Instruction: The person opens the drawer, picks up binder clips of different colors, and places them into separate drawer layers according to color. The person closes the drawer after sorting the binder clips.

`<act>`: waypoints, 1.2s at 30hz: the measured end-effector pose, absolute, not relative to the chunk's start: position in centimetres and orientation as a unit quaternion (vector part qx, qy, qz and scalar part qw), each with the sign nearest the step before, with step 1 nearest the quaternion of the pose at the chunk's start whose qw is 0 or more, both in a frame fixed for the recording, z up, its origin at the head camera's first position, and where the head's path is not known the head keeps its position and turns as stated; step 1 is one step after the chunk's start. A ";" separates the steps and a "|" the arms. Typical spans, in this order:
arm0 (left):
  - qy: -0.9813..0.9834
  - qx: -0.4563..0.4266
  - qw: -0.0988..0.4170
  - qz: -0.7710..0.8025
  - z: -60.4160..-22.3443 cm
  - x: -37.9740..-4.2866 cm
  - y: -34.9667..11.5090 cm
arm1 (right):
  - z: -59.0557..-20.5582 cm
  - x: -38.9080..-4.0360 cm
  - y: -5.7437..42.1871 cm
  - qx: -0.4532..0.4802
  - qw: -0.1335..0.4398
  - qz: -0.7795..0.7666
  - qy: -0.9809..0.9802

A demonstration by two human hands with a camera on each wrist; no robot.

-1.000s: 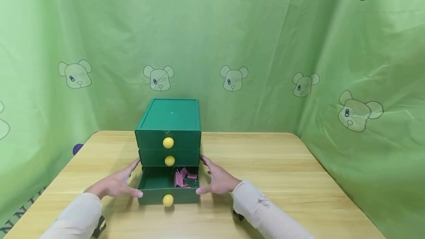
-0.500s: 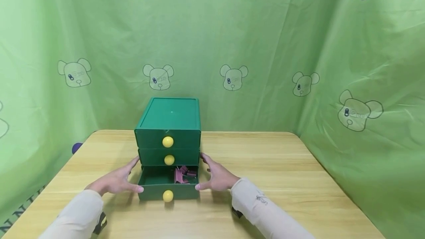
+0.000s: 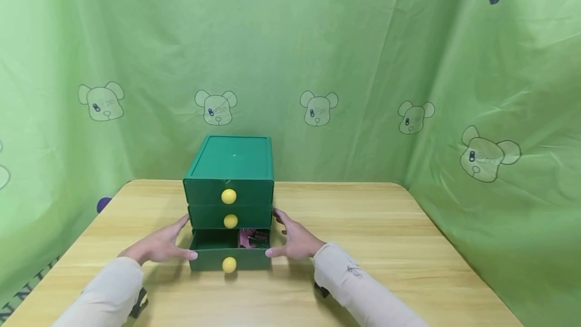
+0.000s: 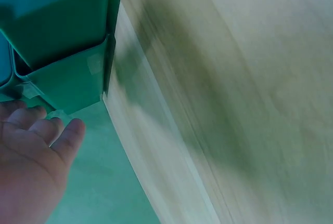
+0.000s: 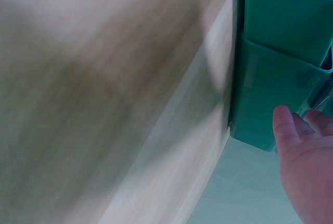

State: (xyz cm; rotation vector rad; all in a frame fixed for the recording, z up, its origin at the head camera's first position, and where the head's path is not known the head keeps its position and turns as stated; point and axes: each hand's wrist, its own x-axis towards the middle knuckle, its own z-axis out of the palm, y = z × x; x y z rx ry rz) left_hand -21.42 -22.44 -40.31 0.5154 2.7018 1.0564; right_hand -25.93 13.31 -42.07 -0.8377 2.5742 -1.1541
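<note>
A green cabinet of three stacked drawers (image 3: 232,158) stands on the table, each drawer with a round yellow knob. Its bottom drawer (image 3: 249,260) is partly pulled out and contains pink pieces (image 3: 245,237) in its right part, half hidden by the drawer front. My left hand (image 3: 161,246) spreads along the cabinet's left side, fingertips by the middle level and thumb tip at the drawer front's left edge. Mirroring it, my right hand (image 3: 297,241) has its thumb at the drawer front's right edge and straight fingers along the cabinet's side. Both wrist views show fingers extended beside the green walls.
The wooden table (image 3: 354,226) extends to both sides and in front of the cabinet. Behind and around it hangs a green curtain (image 3: 363,64) printed with bear heads. Light sleeves (image 3: 358,286) cover both forearms.
The bottom drawer has slid inward toward the cabinet, with both thumbs moving along at its front. Less of the pink pieces shows now.
</note>
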 end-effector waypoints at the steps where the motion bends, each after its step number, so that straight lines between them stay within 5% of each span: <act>1: 0.915 0.175 0.096 0.351 -40.3 -21.5 -22.4 | -42.0 -26.0 13.3 -0.282 0.099 -0.391 0.871; 36: 0.924 0.137 0.102 0.343 -40.3 -23.2 -22.0 | -41.8 -27.3 12.8 -0.268 0.086 -0.406 0.870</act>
